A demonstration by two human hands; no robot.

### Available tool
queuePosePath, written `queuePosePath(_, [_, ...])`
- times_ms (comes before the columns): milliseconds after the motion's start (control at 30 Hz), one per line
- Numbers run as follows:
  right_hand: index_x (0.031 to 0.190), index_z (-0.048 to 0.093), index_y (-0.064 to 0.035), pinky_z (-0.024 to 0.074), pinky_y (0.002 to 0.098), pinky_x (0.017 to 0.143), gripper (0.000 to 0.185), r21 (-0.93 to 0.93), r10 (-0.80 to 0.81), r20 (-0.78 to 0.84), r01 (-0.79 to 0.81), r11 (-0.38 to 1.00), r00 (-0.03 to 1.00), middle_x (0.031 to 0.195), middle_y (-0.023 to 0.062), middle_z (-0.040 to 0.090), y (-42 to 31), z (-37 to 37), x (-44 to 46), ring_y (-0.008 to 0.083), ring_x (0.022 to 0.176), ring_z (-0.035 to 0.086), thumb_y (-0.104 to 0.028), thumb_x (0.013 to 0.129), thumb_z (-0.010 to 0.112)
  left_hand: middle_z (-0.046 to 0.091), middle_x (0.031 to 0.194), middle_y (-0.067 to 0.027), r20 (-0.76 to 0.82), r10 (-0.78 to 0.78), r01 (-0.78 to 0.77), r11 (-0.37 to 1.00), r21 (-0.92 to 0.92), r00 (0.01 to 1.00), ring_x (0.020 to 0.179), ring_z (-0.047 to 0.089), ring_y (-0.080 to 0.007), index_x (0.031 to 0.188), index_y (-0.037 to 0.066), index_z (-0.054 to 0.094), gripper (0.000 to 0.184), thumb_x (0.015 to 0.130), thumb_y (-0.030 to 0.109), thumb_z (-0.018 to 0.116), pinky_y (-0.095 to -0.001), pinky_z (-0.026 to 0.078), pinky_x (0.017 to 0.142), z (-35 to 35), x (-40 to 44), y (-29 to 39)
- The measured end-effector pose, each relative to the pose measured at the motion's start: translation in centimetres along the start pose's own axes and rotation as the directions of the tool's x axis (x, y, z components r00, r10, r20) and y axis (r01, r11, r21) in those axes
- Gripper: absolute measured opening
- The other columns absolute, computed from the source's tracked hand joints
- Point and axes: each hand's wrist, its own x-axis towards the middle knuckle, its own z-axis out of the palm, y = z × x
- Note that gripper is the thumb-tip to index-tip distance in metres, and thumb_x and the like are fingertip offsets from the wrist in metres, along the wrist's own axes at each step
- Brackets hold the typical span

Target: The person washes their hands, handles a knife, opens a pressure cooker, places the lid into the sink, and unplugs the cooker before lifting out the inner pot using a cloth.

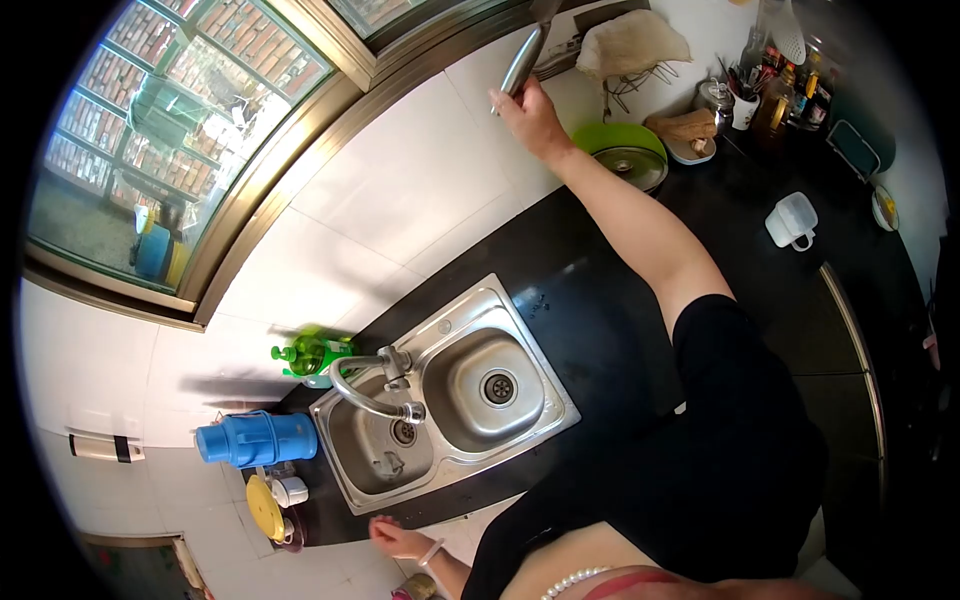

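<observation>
Metal utensil [521, 62], slim and silvery, up in the air past the right-hand end of the double-bowl sink [470, 395], well apart from it and close to the tiled wall [385, 200]. Gripped near the lower end by the right hand [535, 118], fingers closed around the metal, bare forearm reaching out of a black sleeve [745, 410]. Upper end dark and blurred, too unclear to name.

Left hand [398, 538] just off the near edge of the sink, in front of the left bowl, fingers loosely bent; spread or pressed together, cannot tell. Pale band [431, 552] around that wrist.

Past the sink's right-hand end, near the right hand: green basin [597, 137] with a round lid [625, 165], then a pale cloth [630, 45]. Farther out from the same end: white cup with a handle [793, 217] on the black counter [590, 300].

At the sink's wall-side edge, faucet [397, 368] with spout arched over the left bowl; behind, green bottle [318, 354]. Off the sink's left-hand end, blue jug [265, 438] lidded in the same blue.
</observation>
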Motion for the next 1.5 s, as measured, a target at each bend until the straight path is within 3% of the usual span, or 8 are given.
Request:
queuePosePath(167, [0.089,0.045,0.0002,0.0437,0.0301,0.06,0.027,0.033,0.075,0.139,-0.08,0.996,0.987,0.069,0.006,0.052,-3.8,-3.5,-5.3,0.0163,0.063,0.051,-0.02,0.081,0.06,0.056,0.094,-0.0093,0.092,0.468,-0.401,0.829,-0.39,0.879,0.08,0.053,-0.0137,0.101,-0.002,0.052,0.02,0.092,0.014,0.044,-0.0234,0.044,0.073,6.7,1.2,16.1])
queuePosePath(267, [0.092,0.044,-0.0017,0.0421,0.0274,0.055,0.022,0.095,0.144,0.184,-0.164,0.982,0.972,0.075,0.0044,0.052,-7.5,-7.3,-10.0,0.0122,0.059,0.049,-0.017,0.083,0.057,0.058,0.093,-0.011,0.369,0.359,-0.026,0.746,-0.665,0.857,0.078,0.057,-0.0159,0.098,-0.003,0.053,0.015,0.088,0.005,0.046,-0.0256,0.047,0.072,14.2,-0.5,21.9])
queuePosePath(400, [0.111,0.036,-0.0014,0.0387,0.0191,0.047,0.03,0.238,0.362,0.19,-0.4,0.885,0.913,0.079,0.008,0.051,-9.1,-13.8,-18.2,0.0072,0.052,0.046,-0.012,0.087,0.049,0.06,0.096,-0.0088,0.825,0.341,0.414,0.739,-0.531,0.45,0.087,0.059,-0.0168,0.103,0.001,0.053,0.018,0.088,0.01,0.051,-0.0256,0.048,0.072,25.5,-3.6,28.1])
queuePosePath(500, [0.115,0.032,-0.0004,0.0425,0.0218,0.048,0.032,0.318,0.493,0.171,-0.522,0.791,0.853,0.076,0.0078,0.049,-12.4,-18.3,-23.8,0.009,0.052,0.046,-0.013,0.089,0.046,0.057,0.096,-0.0063,0.706,0.655,-0.073,0.745,-0.663,0.27,0.085,0.056,-0.0148,0.098,0.004,0.056,0.014,0.084,0.009,0.054,-0.0255,0.047,0.072,35.5,-5.7,30.4])
queuePosePath(567, [0.114,0.032,-0.0013,0.0445,0.0235,0.05,0.031,0.35,0.588,0.11,-0.585,0.732,0.802,0.074,0.0069,0.047,-13.3,-21.2,-27.6,0.0091,0.052,0.045,-0.012,0.088,0.046,0.055,0.098,-0.0121,0.424,0.893,-0.476,0.442,-0.76,0.153,0.089,0.054,-0.0301,0.096,0.006,0.055,0.018,0.078,0.007,0.058,-0.033,0.046,0.074,39.1,-7.7,35.0])
queuePosePath(733, [0.11,0.035,-0.0033,0.0471,0.0268,0.051,0.027,0.44,0.76,-0.022,-0.676,0.591,0.65,0.071,0.0052,0.045,-15.4,-24.5,-33.3,0.0089,0.051,0.043,-0.009,0.087,0.047,0.053,0.106,-0.008,0.304,0.943,-0.868,0.035,-0.495,-0.135,0.099,0.049,-0.0263,0.101,0.01,0.052,0.029,0.075,0.019,0.06,-0.0382,0.039,0.082,48.6,-11.6,41.7])
queuePosePath(1067, [0.107,0.037,-0.0035,0.0493,0.0299,0.056,0.026,0.55,0.799,-0.059,-0.648,0.527,0.599,0.072,0.0062,0.046,-15.8,-25.4,-35.0,0.01,0.052,0.044,-0.008,0.085,0.05,0.056,0.098,-0.0091,0.36,0.919,-0.982,-0.111,-0.155,-0.161,0.092,0.053,-0.0243,0.093,0.007,0.055,0.017,0.08,0.013,0.046,-0.0382,0.044,0.073,56.7,-15.1,43.8])
queuePosePath(1500, [0.11,0.033,-0.0017,0.0487,0.0309,0.061,0.028,0.422,0.677,0.154,-0.668,0.613,0.719,0.073,0.0042,0.043,-13.2,-23.9,-30.4,0.0081,0.054,0.042,-0.011,0.088,0.047,0.062,0.079,-0.0163,0.482,0.873,-0.961,0.191,-0.2,0.073,0.071,0.061,-0.0348,0.087,0.006,0.046,0.027,0.08,0.031,0.055,-0.0438,0.05,0.062,53.4,-11.7,47.7])
